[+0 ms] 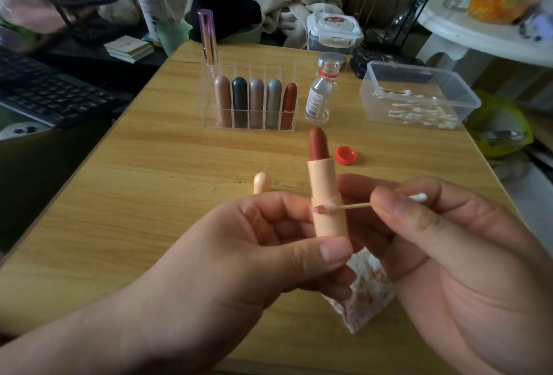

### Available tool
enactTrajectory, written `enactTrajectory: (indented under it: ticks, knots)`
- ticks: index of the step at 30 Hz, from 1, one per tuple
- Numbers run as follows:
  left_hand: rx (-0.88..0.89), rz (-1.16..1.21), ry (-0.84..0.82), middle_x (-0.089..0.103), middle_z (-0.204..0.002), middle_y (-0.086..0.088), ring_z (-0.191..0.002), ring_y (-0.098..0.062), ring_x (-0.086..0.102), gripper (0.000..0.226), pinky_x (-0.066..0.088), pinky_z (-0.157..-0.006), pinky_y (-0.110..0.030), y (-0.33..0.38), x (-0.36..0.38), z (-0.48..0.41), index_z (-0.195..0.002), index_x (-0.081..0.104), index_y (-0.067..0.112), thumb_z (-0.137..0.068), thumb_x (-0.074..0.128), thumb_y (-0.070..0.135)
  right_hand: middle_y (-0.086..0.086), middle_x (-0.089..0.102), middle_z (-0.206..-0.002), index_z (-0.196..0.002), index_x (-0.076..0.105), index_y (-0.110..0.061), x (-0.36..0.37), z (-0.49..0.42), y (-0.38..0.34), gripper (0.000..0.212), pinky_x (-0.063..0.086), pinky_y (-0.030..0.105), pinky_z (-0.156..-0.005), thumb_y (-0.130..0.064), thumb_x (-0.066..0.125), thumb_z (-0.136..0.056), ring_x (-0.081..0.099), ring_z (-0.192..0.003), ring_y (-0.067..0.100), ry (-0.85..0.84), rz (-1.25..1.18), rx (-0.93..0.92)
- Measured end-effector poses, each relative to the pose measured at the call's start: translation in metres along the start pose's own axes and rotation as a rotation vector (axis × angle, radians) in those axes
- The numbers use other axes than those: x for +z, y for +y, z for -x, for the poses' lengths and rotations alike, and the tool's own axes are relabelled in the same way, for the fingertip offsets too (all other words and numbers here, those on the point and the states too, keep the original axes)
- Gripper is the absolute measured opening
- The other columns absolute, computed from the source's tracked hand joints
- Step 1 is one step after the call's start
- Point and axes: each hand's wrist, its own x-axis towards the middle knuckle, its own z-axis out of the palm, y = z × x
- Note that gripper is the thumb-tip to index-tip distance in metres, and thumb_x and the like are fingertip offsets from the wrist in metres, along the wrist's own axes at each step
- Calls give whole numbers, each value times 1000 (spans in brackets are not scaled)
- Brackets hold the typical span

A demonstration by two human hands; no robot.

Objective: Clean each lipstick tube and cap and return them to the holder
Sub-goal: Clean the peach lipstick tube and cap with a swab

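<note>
I hold the lipstick tube (pixel 327 219) upright over the near middle of the table (pixel 134 195), with my left hand (pixel 263 255) curled round its lower half, thumb in front and fingers behind. The tube is pale peach plastic with a rounded base and a thin seam ringing its middle. A brick-red stick of colour (pixel 318 144) stands well out of the top, blunt and rounded at the tip.

My right hand (pixel 449 255) pinches a cotton swab (pixel 353 207) by its wooden stem between thumb and forefinger. The swab lies level, and its left bud, stained pink, touches the tube right on the seam. The other bud shows white past my forefinger.

A crumpled tissue (pixel 368 293) with reddish smears hangs below the tube between my hands; I cannot tell which hand has it.

The matching peach cap (pixel 262 183) stands on the table just beyond my left fingers. Farther off sits the clear holder (pixel 287 126), its near row filled with five capped lipsticks in beige-pink, dark blue, mauve, grey-green and brick red, and a tall purple tube (pixel 208 36) at its far left. To the right of the holder are an open glass bottle (pixel 321 93) and a plastic box (pixel 419 96) of swabs, and a red bottle top (pixel 346 155) lies just right of the stick of colour
</note>
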Motion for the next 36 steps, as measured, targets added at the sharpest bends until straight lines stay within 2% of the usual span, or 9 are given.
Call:
enactTrajectory:
  ticks: [3,7,11,14,20,23,27,31,36]
  knots:
    - [3,-54,42,69,-89,-33,-62,-29,70,41,57,-55,-32,2,1,0,-100,59,-14,-70,82,1,27,73,-82,-54,67,-6,5,3,-3,3,52,41,-48,-7,67,-57,71,-62,37,83,53,-3]
    - [-20,-141,41,70,-81,-25,-49,-23,65,41,55,-50,-30,7,4,1,-99,64,-8,-66,85,3,29,73,-91,-56,62,-5,2,1,-1,7,56,39,-60,-5,68,-60,73,-78,42,59,21,-8]
    - [-14,-207,55,71,-79,-19,-48,-21,64,21,55,-52,-31,8,6,2,-82,78,9,-62,84,12,27,73,-95,-57,64,-7,-4,-1,0,7,57,41,-65,-6,69,-62,73,-82,43,50,42,-22]
    - [-10,-240,36,72,-76,-15,-54,-21,67,14,56,-58,-32,10,6,4,-82,80,15,-68,81,16,28,71,-103,-63,65,-7,-7,-3,3,10,55,44,-67,-8,75,-66,71,-89,44,-7,14,-38]
    - [-39,-138,-32,69,-89,-23,-71,-27,71,13,58,-69,-36,11,3,5,-94,78,5,-89,72,15,30,69,-106,-63,56,-1,-7,-2,6,16,49,46,-53,-4,70,-69,67,-73,42,2,-27,-27]
    - [-8,-228,27,73,-83,-22,-64,-28,71,7,59,-63,-35,11,5,4,-86,78,9,-80,79,14,27,71,-103,-62,61,-3,-6,-3,6,12,53,44,-57,-6,71,-67,70,-76,40,1,11,-52]
    - [22,-315,148,72,-74,-22,-52,-29,69,24,58,-55,-35,13,5,6,-81,74,9,-66,91,15,31,69,-106,-65,62,-1,-6,-2,10,14,54,49,-61,-5,75,-70,71,-82,44,-51,-59,-44]
    - [12,-378,200,72,-79,-24,-48,-31,65,38,55,-54,-36,11,2,6,-84,70,16,-56,94,26,30,71,-100,-58,58,-2,-6,-2,9,16,56,37,-67,-5,73,-62,71,-85,41,62,1,-53]
    - [38,-526,164,73,-68,-13,-54,-25,69,30,53,-72,-38,10,1,7,-95,78,28,-69,85,41,35,68,-103,-62,55,-1,-6,-1,9,17,55,42,-64,-4,71,-67,71,-74,38,32,-43,-47]
